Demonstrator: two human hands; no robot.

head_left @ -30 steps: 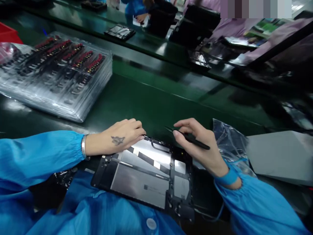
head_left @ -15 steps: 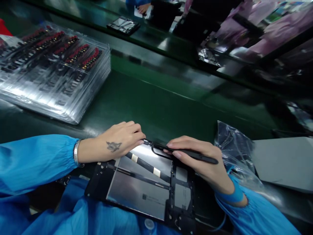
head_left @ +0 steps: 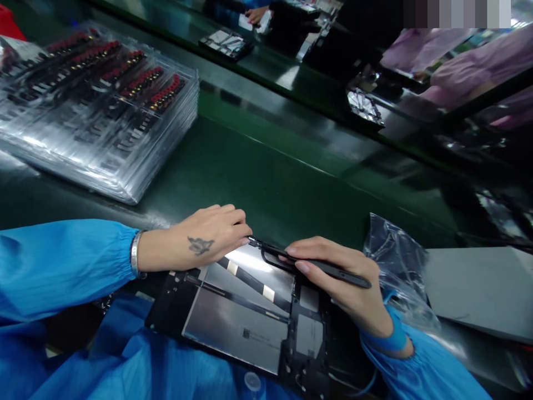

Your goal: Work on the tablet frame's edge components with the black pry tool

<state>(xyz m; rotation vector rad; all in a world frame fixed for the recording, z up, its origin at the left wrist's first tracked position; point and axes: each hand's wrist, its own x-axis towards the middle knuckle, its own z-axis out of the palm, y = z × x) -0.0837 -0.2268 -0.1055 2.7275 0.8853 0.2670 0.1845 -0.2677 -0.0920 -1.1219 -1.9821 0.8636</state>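
Note:
An opened tablet with its silvery batteries, ribbon cable and dark frame exposed lies tilted at the near table edge, against a blue smock. My left hand rests over its far left edge with curled fingers closed on that edge; the fingertips are partly hidden. In my right hand, black tweezers are pinched between thumb and fingers. Their tip points left along the tablet's far edge, close to my left fingertips and a thin black cable.
Stacked clear plastic trays holding small red and black parts stand at the left. On the right lie a clear plastic bag and a pale grey box. Other opened devices sit on the far line, where co-workers' hands and sleeves show.
The view has shifted slightly. Both hands keep nearly the same place on the tablet, and the tweezers' rear end sits a little lower.

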